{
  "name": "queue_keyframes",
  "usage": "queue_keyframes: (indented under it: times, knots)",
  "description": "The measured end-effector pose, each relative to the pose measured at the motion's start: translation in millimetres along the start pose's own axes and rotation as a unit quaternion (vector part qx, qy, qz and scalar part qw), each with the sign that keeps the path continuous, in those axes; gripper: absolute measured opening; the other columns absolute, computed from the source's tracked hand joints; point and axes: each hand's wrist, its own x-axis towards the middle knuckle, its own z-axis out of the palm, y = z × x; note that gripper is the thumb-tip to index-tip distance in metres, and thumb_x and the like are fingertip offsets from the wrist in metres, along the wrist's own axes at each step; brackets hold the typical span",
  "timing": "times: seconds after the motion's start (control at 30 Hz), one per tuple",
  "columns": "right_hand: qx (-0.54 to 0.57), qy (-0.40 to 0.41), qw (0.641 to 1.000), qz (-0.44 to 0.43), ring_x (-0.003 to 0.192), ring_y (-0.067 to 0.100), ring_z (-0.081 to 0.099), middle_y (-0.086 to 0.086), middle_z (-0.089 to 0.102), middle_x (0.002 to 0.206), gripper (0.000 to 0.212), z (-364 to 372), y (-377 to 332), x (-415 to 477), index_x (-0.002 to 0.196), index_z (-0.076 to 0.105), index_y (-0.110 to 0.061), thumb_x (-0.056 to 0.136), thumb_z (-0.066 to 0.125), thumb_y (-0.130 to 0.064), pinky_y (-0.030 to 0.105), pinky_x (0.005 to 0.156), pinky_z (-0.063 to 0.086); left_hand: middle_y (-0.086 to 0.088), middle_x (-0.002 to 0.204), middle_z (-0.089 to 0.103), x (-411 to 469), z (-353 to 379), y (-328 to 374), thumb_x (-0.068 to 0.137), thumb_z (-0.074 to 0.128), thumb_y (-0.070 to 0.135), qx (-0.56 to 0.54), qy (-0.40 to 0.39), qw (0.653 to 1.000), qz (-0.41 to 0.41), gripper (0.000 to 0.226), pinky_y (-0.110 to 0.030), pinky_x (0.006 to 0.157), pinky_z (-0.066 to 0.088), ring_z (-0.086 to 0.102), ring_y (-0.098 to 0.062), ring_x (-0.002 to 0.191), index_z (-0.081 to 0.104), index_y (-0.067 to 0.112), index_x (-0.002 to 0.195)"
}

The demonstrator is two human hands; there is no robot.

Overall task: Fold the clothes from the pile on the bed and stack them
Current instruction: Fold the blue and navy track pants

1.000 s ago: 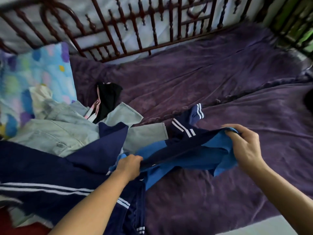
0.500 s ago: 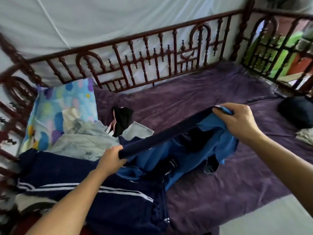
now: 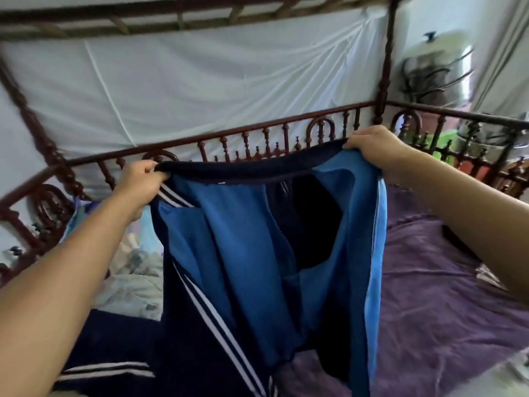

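A blue and navy sports garment [image 3: 252,253] with white side stripes hangs in the air in front of me, stretched by its dark waistband. My left hand [image 3: 140,179] grips the waistband's left end and my right hand [image 3: 372,146] grips its right end. The garment's lower part drops out of the frame at the bottom. Behind it on the left lies the pile of clothes [image 3: 134,279], pale denim mostly, partly hidden. A navy piece with white stripes [image 3: 106,365] lies at the lower left.
The bed has a purple blanket [image 3: 446,305] on the right and a carved dark wooden rail [image 3: 257,136] along the back and sides. A white net [image 3: 200,90] hangs behind the rail. A colourful pillow [image 3: 83,213] peeks out at the left.
Both hands have raised the garment from the bed to chest height, spreading its waistband wide. The view has tilted up toward the rail and the net.
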Motion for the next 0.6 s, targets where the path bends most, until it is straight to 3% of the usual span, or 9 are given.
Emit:
queue_keyframes:
  times: [0.07, 0.13, 0.23, 0.33, 0.37, 0.43, 0.5, 0.53, 0.6]
  knots:
    - [0.025, -0.157, 0.987, 0.008, 0.078, 0.020, 0.066, 0.003, 0.071, 0.078, 0.005, 2.7, -16.0, -23.7, 0.079, 0.070, -0.012, 0.082, 0.070, -0.015, 0.028, 0.070, 0.052, -0.008, 0.082, 0.063, 3.3, -5.7, 3.1, 0.086, 0.056, 0.028, -0.008, 0.028, 0.999, -0.028, 0.017, -0.038, 0.068, 0.047, 0.058, -0.024, 0.078, 0.058, 0.018, 0.072]
    - [-0.073, -0.279, 0.957, -0.037, 0.088, 0.015, 0.071, -0.002, 0.075, 0.092, 0.015, 12.9, -24.1, -46.3, 0.094, 0.074, -0.017, 0.082, 0.074, -0.025, 0.025, 0.077, 0.056, -0.012, 0.089, 0.067, 0.0, -5.2, 6.0, 0.086, 0.052, 0.029, 0.006, 0.037, 0.998, -0.049, 0.019, -0.041, 0.073, 0.051, 0.062, -0.029, 0.081, 0.063, 0.016, 0.078]
    - [-0.140, -0.265, 0.951, -0.069, 0.081, 0.023, 0.070, 0.010, 0.074, 0.088, 0.023, 34.6, -28.5, -60.0, 0.085, 0.075, -0.008, 0.082, 0.075, -0.031, 0.041, 0.076, 0.058, -0.008, 0.070, 0.056, -9.0, -12.4, 21.8, 0.084, 0.052, 0.018, 0.076, 0.071, 0.994, -0.022, 0.020, -0.033, 0.067, 0.040, 0.052, -0.023, 0.073, 0.060, 0.007, 0.070]
    - [-0.024, -0.308, 0.951, -0.033, 0.071, 0.023, 0.062, 0.006, 0.067, 0.076, 0.018, 41.1, -43.6, -65.5, 0.078, 0.065, -0.009, 0.089, 0.067, -0.023, 0.031, 0.056, 0.053, -0.011, 0.073, 0.050, -15.9, -36.5, 52.8, 0.083, 0.052, 0.016, 0.117, 0.132, 0.984, 0.018, 0.018, -0.031, 0.064, 0.035, 0.049, -0.021, 0.071, 0.059, 0.004, 0.072]
    - [0.026, -0.342, 0.939, -0.021, 0.077, 0.024, 0.060, 0.004, 0.067, 0.078, 0.014, 42.9, -52.4, -68.8, 0.080, 0.063, -0.012, 0.091, 0.063, -0.021, 0.029, 0.057, 0.052, -0.012, 0.076, 0.051, -15.6, -47.3, 65.3, 0.084, 0.051, 0.016, 0.106, 0.158, 0.981, 0.025, 0.019, -0.031, 0.065, 0.036, 0.050, -0.020, 0.073, 0.057, 0.005, 0.070]
    - [0.136, -0.398, 0.907, -0.014, 0.094, 0.030, 0.053, 0.006, 0.066, 0.089, 0.007, 47.8, -74.2, -75.4, 0.089, 0.062, -0.012, 0.090, 0.061, -0.019, 0.033, 0.074, 0.049, -0.011, 0.077, 0.051, -15.0, -63.7, 91.4, 0.083, 0.048, 0.017, 0.046, 0.217, 0.975, 0.024, 0.023, -0.031, 0.063, 0.037, 0.049, -0.018, 0.074, 0.047, 0.010, 0.061]
    - [0.216, -0.426, 0.878, -0.038, 0.093, 0.032, 0.051, 0.013, 0.059, 0.095, 0.013, 55.9, -96.9, -78.7, 0.095, 0.059, -0.009, 0.090, 0.060, -0.020, 0.034, 0.079, 0.045, -0.008, 0.082, 0.056, 16.7, -95.8, 110.4, 0.078, 0.051, 0.023, -0.011, 0.242, 0.970, 0.010, 0.017, -0.027, 0.066, 0.043, 0.053, -0.017, 0.075, 0.047, 0.016, 0.063]
    - [0.238, -0.432, 0.869, -0.050, 0.086, 0.028, 0.052, 0.013, 0.056, 0.093, 0.013, 59.8, -107.1, -80.0, 0.094, 0.058, -0.009, 0.091, 0.058, -0.021, 0.030, 0.074, 0.046, -0.006, 0.087, 0.061, 52.0, -116.7, 105.0, 0.071, 0.054, 0.030, -0.026, 0.249, 0.968, -0.003, 0.011, -0.029, 0.076, 0.049, 0.059, -0.018, 0.078, 0.052, 0.018, 0.070]
    - [0.283, -0.429, 0.856, -0.051, 0.078, 0.020, 0.053, 0.010, 0.056, 0.091, 0.015, 65.0, -122.6, -80.7, 0.095, 0.058, -0.008, 0.095, 0.052, -0.021, 0.025, 0.067, 0.048, -0.001, 0.096, 0.068, 152.1, -159.4, 73.0, 0.056, 0.053, 0.042, -0.036, 0.253, 0.967, -0.006, 0.033, -0.049, 0.083, 0.054, 0.067, -0.024, 0.083, 0.060, 0.029, 0.085]
